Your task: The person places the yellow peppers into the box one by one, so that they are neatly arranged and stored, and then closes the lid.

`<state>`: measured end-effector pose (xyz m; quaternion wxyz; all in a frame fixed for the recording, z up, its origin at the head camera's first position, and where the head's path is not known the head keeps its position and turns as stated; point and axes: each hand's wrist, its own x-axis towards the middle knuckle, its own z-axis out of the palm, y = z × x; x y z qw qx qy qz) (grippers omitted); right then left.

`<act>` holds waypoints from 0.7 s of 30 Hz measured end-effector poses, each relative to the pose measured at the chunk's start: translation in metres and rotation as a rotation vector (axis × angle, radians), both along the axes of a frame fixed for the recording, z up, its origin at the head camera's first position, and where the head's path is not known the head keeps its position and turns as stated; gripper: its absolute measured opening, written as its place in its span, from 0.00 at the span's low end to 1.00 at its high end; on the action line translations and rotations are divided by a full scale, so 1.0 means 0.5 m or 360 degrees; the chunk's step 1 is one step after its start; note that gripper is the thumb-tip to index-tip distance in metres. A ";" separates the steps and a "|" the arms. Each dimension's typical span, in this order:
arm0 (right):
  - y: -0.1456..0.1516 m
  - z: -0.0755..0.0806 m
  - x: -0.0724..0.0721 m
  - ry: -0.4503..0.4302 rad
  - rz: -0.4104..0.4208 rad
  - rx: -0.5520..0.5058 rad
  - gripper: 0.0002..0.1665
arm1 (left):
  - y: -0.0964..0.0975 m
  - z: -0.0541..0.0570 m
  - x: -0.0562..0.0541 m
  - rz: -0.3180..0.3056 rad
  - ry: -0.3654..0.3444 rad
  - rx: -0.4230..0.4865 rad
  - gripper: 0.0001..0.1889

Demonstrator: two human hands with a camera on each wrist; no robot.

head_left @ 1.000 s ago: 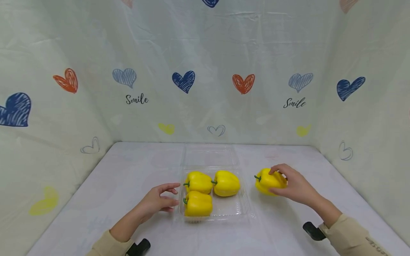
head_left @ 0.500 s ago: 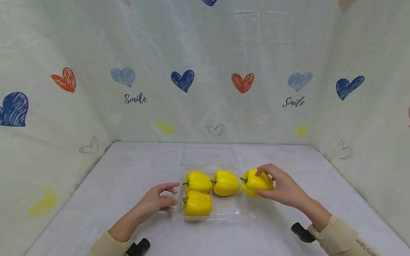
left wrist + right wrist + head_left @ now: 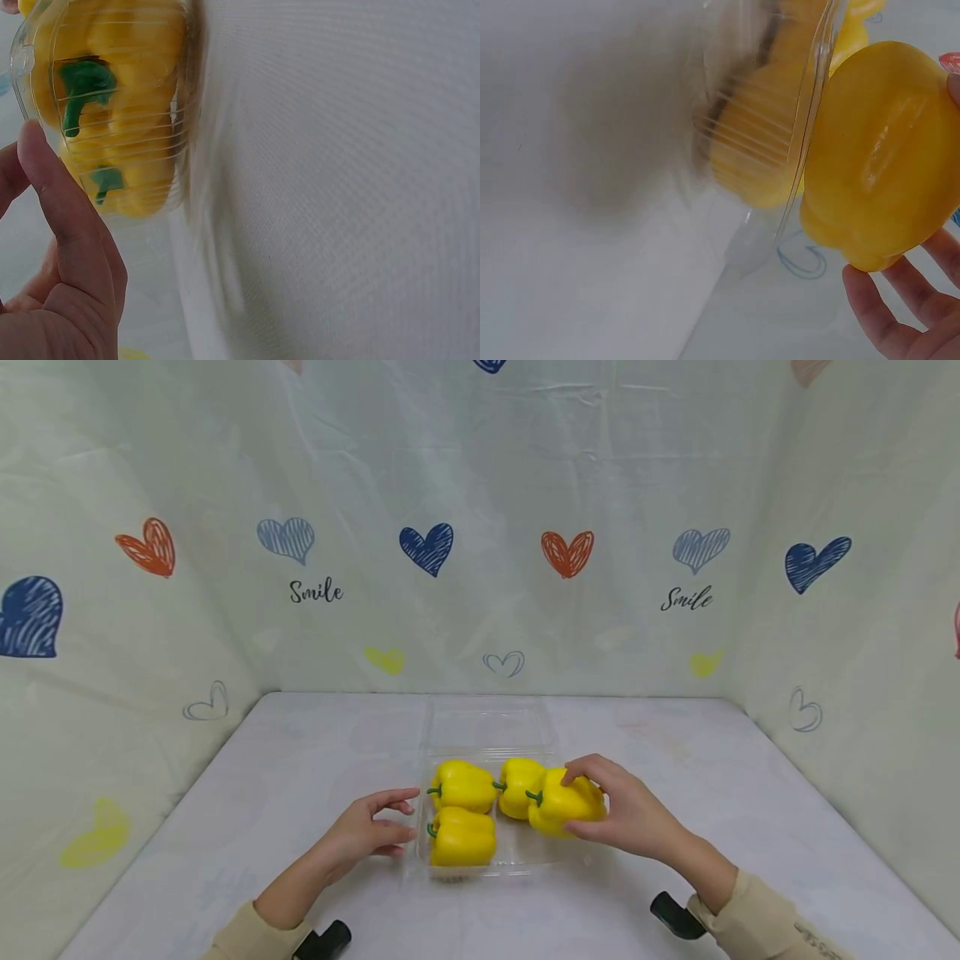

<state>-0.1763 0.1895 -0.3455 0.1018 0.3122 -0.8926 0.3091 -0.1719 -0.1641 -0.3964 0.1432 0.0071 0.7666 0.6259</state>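
Observation:
My right hand (image 3: pixel 626 806) grips a yellow bell pepper (image 3: pixel 567 806), thumb on the near side and fingers over the top. In the right wrist view this bell pepper (image 3: pixel 885 150) hangs above the rim of a clear plastic clamshell box (image 3: pixel 810 127). Three more yellow peppers lie in the box: one at back left (image 3: pixel 465 785), one at front left (image 3: pixel 462 837), and one at back right (image 3: pixel 517 781), partly covered by the held one. My left hand (image 3: pixel 367 831) is beside the box's left wall, fingers relaxed, fingertips right at the rim in the left wrist view, holding nothing.
The clear lid (image 3: pixel 487 727) is folded open behind the box, flat toward the back. A white cloth covers the table (image 3: pixel 315 752). Curtain walls (image 3: pixel 495 485) printed with hearts and "Smile" enclose the back and both sides.
My right hand has carried the pepper leftward, from the table right of the box to over the box's right half. The left hand stays in place.

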 end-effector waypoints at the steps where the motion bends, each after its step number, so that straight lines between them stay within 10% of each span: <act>1: -0.004 -0.001 0.001 -0.0003 0.0014 -0.0006 0.28 | 0.000 0.000 0.000 0.0003 -0.0003 -0.0003 0.33; 21: -0.050 -0.028 0.017 -0.0050 0.0097 0.0151 0.25 | 0.002 0.003 0.001 -0.0001 -0.0001 -0.0014 0.33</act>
